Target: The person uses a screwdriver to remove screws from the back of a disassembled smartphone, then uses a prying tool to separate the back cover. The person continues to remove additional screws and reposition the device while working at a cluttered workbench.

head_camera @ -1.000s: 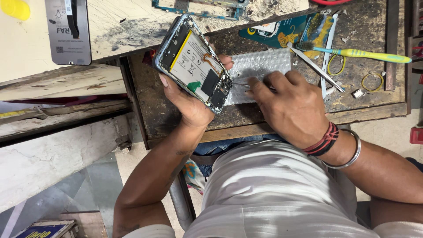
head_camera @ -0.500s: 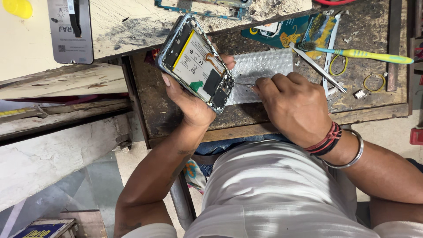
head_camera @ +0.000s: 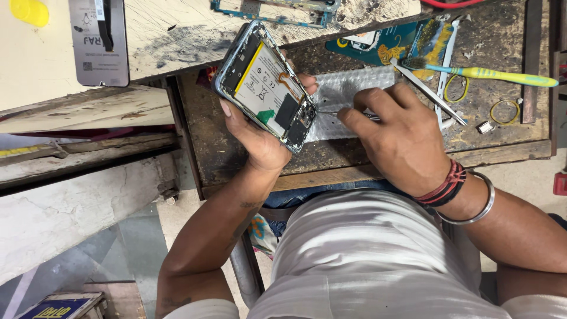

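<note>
My left hand [head_camera: 260,139] grips an opened smartphone [head_camera: 264,84] with its back cover off, showing the battery and circuit board. It is tilted above the dark wooden workbench [head_camera: 354,159]. My right hand [head_camera: 398,139] holds a thin metal tool [head_camera: 333,112], likely tweezers, whose tip points at the phone's lower right edge. The tool's rear is hidden under my fingers. Beneath both hands lies a sheet of bubble wrap [head_camera: 348,88].
On the bench lie metal tweezers [head_camera: 428,91], a yellow-green toothbrush [head_camera: 490,75], rubber bands [head_camera: 505,112], a small metal part [head_camera: 485,126] and a printed card [head_camera: 384,44]. A grey phone panel [head_camera: 97,41] and a circuit frame [head_camera: 277,12] rest on the pale board at the back. A yellow cap [head_camera: 29,10] is far left.
My left hand has tipped the phone slightly and brought it closer. My right hand has slid left, bringing the thin tool's tip to the phone's edge.
</note>
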The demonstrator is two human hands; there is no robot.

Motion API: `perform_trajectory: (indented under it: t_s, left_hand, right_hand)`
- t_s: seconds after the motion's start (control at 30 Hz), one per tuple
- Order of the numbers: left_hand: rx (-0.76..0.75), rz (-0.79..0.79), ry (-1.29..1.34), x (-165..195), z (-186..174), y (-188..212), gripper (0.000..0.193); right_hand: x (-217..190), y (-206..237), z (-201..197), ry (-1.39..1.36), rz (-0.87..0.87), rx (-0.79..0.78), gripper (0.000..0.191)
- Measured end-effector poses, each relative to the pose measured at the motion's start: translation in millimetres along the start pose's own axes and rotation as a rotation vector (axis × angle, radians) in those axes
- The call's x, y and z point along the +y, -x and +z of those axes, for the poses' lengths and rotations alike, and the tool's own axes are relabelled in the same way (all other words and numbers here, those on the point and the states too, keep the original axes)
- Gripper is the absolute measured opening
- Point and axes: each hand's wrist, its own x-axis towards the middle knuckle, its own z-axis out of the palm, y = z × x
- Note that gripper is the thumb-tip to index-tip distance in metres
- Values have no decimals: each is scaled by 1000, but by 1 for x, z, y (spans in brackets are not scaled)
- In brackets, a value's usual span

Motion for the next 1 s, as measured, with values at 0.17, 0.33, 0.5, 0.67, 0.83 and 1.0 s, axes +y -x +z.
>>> perform_trajectory:
  t_s: [0.17, 0.33, 0.5, 0.67, 0.83, 1.0]
  left_hand:
    - [22, 19, 29, -3, 1, 0, 96]
    - [46, -15, 30, -2, 1, 1, 97]
    - [39, -52, 5, 2, 1, 2, 100]
    - [116, -51, 22, 3, 6, 1, 101]
    - [63, -60, 47, 4, 7, 0, 101]
    - [82, -48, 42, 4, 8, 0, 101]
  right_hand:
    - [1, -1, 1, 32, 75, -135, 17]
    - [0, 2, -2, 2, 21, -32, 23]
    - [2, 4, -2, -1, 36, -106, 28]
    - [3, 5, -3, -24, 59, -132, 32]
    - [2, 5, -8, -110, -21, -32, 39]
    - [0, 6, -5, -83, 83, -115, 34]
